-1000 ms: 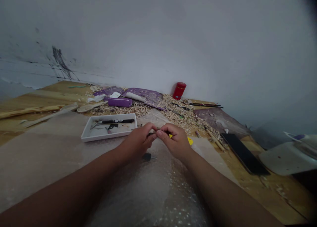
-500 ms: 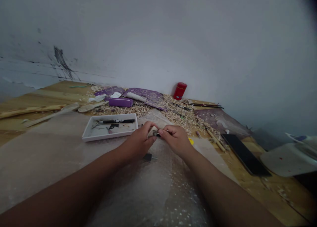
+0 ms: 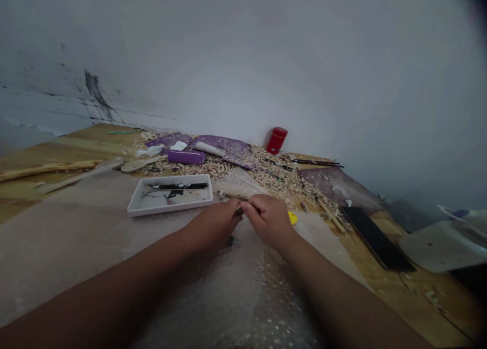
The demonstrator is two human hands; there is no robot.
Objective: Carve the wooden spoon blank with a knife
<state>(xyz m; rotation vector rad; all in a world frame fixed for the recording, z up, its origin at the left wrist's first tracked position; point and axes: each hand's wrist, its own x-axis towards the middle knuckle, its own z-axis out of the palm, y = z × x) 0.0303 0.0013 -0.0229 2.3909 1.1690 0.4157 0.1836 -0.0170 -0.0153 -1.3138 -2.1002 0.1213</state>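
Note:
My left hand [image 3: 218, 221] and my right hand [image 3: 268, 218] meet over the plastic-covered table, both with closed fingers. Between the thumbs shows a sliver of a small piece with a dark metal end [image 3: 238, 211], gripped by the left hand. The right thumb presses up against it, while whatever sits inside the right fist is hidden. Just behind the knuckles is a pale wooden stick [image 3: 230, 194]; whether a hand touches it cannot be told. Under the left wrist lies a small black item with a thin metal pin [image 3: 230, 241]. A yellow object [image 3: 292, 218] peeks out beside the right hand.
A white tray [image 3: 132, 207] with thin tools stands left of the hands. Wood shavings [image 3: 266, 174], a purple roll [image 3: 186, 157] and a red canister [image 3: 277, 140] are along the wall. Wooden spoons [image 3: 139, 164] lie left; a black phone [image 3: 376, 237] and a white appliance [image 3: 441, 245] are right.
My hands have drawn together and rolled over, so the pale piece and the thin rod are now mostly covered. The wooden stick behind the hands has come into view.

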